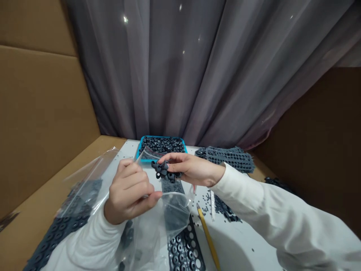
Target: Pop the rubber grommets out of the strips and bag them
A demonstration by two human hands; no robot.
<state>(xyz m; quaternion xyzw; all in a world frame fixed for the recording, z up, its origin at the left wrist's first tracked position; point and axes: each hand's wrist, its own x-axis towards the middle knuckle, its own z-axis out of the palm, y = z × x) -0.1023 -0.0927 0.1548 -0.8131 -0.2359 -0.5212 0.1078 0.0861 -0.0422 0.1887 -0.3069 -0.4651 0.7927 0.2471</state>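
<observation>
My left hand (131, 192) is closed on the edge of a clear zip-lock plastic bag (149, 229), whose mouth gapes toward the right. Several dark grey rubber rings (166, 171) are bunched in the fingers of my right hand (187, 167), just above the bag's opening. Beneath the bag lies a dark rubber sheet (187, 252) with rows of round ring shapes and punched holes. Behind my hands, a blue tray (185, 146) is heaped with small dark rubber pieces.
A yellow-handled pointed tool (208, 237) lies on the white table (237, 241) amid tiny dark scraps. Perforated rubber sheets (231, 158) are stacked at the back right. More ring sheets (59, 235) and clear plastic (90, 169) lie at left. Cardboard walls (42, 113) and a grey curtain (175, 75) enclose the table.
</observation>
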